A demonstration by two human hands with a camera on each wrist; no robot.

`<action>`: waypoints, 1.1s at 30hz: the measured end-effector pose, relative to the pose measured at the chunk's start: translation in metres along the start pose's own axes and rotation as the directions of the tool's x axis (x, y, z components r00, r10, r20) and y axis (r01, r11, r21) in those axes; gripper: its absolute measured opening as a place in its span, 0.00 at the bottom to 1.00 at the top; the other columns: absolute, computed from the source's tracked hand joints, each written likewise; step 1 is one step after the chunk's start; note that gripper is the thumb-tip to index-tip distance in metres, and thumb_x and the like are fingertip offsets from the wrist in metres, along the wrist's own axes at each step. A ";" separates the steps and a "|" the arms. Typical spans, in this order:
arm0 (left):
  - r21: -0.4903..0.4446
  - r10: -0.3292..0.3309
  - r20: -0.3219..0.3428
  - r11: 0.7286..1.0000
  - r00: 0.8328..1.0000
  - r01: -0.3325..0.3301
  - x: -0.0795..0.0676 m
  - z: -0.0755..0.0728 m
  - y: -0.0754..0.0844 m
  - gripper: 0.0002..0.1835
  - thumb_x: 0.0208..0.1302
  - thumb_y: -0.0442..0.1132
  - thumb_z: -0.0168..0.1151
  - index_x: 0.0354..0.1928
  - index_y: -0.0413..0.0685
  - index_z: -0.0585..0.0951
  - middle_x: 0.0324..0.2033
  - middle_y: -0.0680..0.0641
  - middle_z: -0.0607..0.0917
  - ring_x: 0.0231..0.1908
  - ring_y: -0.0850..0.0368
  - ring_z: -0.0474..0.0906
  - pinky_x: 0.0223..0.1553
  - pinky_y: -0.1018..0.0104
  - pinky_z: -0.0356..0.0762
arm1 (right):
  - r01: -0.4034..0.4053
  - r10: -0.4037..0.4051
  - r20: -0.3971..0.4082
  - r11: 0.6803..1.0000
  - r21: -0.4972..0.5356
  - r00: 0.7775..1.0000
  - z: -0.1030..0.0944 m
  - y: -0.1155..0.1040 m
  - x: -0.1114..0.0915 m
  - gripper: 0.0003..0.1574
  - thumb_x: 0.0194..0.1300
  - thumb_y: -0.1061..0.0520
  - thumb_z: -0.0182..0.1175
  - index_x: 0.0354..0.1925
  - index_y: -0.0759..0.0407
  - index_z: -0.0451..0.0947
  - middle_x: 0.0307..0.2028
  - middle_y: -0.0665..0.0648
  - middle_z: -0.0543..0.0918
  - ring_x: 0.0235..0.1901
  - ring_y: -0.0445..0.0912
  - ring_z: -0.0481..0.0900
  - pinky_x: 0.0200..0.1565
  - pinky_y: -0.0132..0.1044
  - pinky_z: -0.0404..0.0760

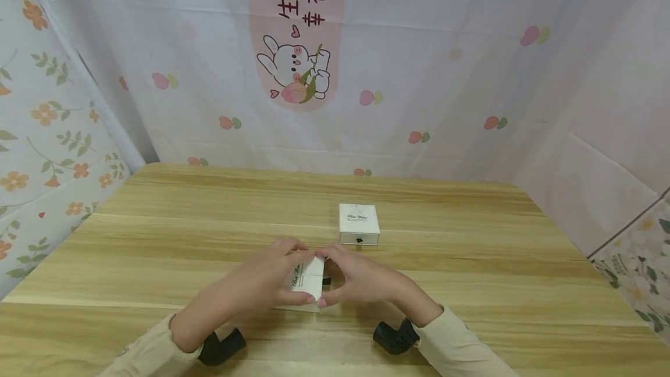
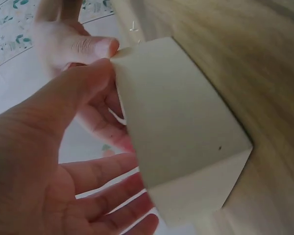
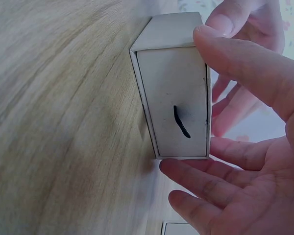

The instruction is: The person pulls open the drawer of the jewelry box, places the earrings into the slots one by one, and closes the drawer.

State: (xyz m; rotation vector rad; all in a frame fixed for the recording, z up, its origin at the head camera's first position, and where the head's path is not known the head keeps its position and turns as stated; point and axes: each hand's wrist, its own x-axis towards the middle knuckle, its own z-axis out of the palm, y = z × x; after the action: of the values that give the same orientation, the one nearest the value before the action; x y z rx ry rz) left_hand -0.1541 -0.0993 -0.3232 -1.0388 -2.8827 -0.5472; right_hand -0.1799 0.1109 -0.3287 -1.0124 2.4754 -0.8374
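Observation:
A small white drawer-style gift box [image 1: 310, 278] with dark script on its lid sits on the wooden table between both hands. My left hand [image 1: 267, 278] spans its left part, thumb on the near edge and fingers toward the far edge. From the right, my right hand [image 1: 363, 279] holds the box's corners between thumb and fingers. The two thumbs meet at the near edge. A black ribbon tab [image 3: 181, 122] shows on the drawer front, in the right wrist view. In the left wrist view, the plain side of the box [image 2: 179, 107] faces the camera.
Beyond the hands stands a second white box [image 1: 358, 219] with similar script and a dark tab. Black wrist mounts [image 1: 222, 347] show by both sleeves. A printed curtain [image 1: 419, 74] hangs behind the wooden table [image 1: 209, 208].

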 end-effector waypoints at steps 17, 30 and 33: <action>-0.026 0.001 -0.010 1.000 1.000 -0.001 0.001 0.008 0.000 0.38 0.49 0.65 0.58 0.55 0.43 0.74 0.49 0.50 0.72 0.44 0.61 0.68 0.41 0.68 0.73 | -0.057 0.056 0.028 0.998 0.041 0.998 -0.008 0.002 -0.003 0.53 0.49 0.44 0.67 0.66 0.59 0.54 0.61 0.56 0.65 0.61 0.49 0.64 0.61 0.47 0.64; -0.042 -0.030 -0.005 0.999 1.000 0.030 0.002 0.007 0.003 0.34 0.48 0.60 0.63 0.52 0.43 0.76 0.48 0.51 0.72 0.43 0.62 0.67 0.40 0.68 0.72 | -0.081 0.081 -0.018 0.996 -0.025 0.997 -0.012 0.004 -0.001 0.13 0.60 0.56 0.58 0.42 0.60 0.79 0.36 0.50 0.81 0.34 0.39 0.75 0.37 0.31 0.75; -0.046 -0.027 -0.007 0.999 1.000 0.027 0.002 0.007 0.003 0.34 0.48 0.59 0.64 0.52 0.42 0.76 0.48 0.51 0.72 0.43 0.62 0.66 0.40 0.68 0.71 | -0.098 0.097 -0.019 0.995 -0.032 0.995 -0.007 0.003 0.000 0.09 0.60 0.57 0.58 0.39 0.57 0.80 0.33 0.48 0.82 0.29 0.36 0.72 0.32 0.28 0.73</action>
State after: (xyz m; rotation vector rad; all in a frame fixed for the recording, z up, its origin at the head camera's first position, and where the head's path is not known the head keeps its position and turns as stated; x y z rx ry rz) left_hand -0.1528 -0.0932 -0.3289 -1.0022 -2.8945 -0.6204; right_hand -0.1849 0.1156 -0.3255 -0.8905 2.5382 -0.7813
